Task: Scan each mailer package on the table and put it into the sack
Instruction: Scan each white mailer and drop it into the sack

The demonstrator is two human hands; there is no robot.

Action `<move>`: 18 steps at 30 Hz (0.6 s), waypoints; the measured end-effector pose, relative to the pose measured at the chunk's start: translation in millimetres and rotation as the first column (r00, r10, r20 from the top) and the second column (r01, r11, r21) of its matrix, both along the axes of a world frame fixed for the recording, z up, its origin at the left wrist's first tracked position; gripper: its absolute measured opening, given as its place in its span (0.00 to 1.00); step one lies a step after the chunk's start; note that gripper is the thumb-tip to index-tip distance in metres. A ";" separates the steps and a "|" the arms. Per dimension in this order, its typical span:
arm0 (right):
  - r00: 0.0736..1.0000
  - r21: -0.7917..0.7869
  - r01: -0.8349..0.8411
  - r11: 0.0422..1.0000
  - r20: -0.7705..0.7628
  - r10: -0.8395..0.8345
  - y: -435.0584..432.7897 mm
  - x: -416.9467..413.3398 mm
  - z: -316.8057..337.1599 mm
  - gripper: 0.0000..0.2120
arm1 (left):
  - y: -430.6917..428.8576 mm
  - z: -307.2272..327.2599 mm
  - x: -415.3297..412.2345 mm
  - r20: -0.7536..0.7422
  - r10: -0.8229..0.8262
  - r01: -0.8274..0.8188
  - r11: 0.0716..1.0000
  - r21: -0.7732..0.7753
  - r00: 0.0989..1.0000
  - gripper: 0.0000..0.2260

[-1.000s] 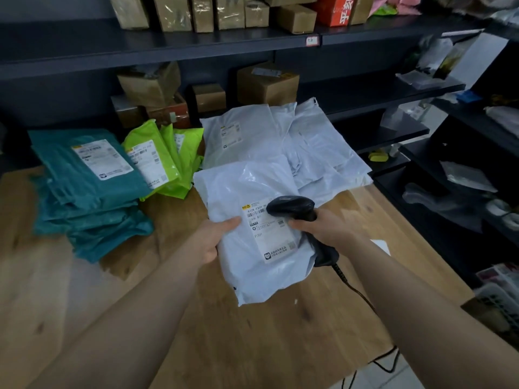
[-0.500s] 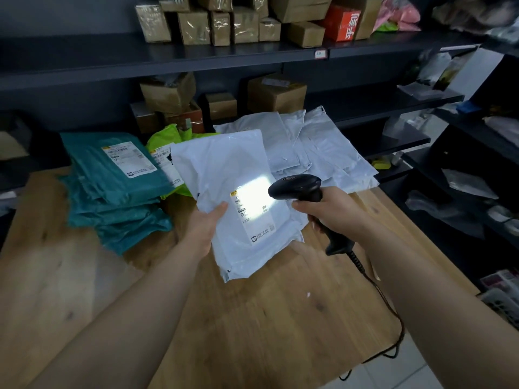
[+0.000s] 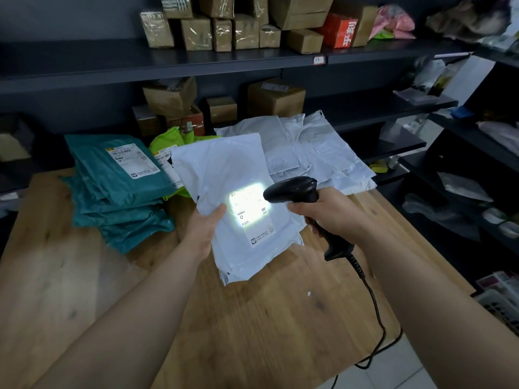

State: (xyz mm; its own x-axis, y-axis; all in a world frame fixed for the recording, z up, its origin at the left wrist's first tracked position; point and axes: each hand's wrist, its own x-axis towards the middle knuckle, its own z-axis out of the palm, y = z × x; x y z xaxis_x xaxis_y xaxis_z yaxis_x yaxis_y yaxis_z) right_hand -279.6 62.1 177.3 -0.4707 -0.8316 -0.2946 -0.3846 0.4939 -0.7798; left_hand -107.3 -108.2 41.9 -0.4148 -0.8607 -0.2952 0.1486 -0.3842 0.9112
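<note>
a white mailer (image 3: 233, 175) was held up above the wooden table (image 3: 252, 332), gripped at its left edge by the left hand (image 3: 205, 234), with the thumb laid over the front and the other fingers hidden behind it. the mailer was tilted, its label (image 3: 254, 220) turned toward the camera. a black scanner (image 3: 292, 189) was gripped by its handle in the right hand (image 3: 334, 211), the fingers curled round it, and its head was pointed at the label from just beside the mailer's right edge. a bright patch of light was thrown on the upper part of the label, so that the print there was washed out; lower down, "p309" could be read. a dark cable (image 3: 375, 307) was seen running from the base of the handle down past the table's right edge to the tiled floor (image 3: 393, 372).

behind the held mailer, a loose pile of white mailers (image 3: 323, 153) was spread on the far right part of the table. a stack of teal mailers (image 3: 112, 181) was set on the far left part, the topmost one labelled, and some green mailers (image 3: 164, 143) were wedged between the two heaps, partly hidden. dark shelves (image 3: 84, 60) were ranged behind the table, and cardboard boxes (image 3: 196, 35) and a red box (image 3: 339, 30) were stacked on them.
</note>
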 end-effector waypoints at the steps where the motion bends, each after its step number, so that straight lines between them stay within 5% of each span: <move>1: 1.000 0.006 0.004 1.000 -0.002 -0.004 0.7 0.7 0.0 0.14 | 0.1 -0.3 0.5 -0.002 -0.002 0.002 1.000 -0.003 1.000 0.19; 7: 0.999 0.019 0.022 1.000 -0.030 -0.021 4.9 4.8 2.0 0.14 | 1.5 -1.8 0.8 0.010 -0.004 0.004 1.000 -0.006 1.000 0.09; 18: 0.998 -0.008 0.054 0.998 -0.044 -0.054 25.1 4.9 6.1 0.15 | -3.9 -8.3 3.9 0.030 0.003 -0.003 1.000 -0.001 1.000 0.17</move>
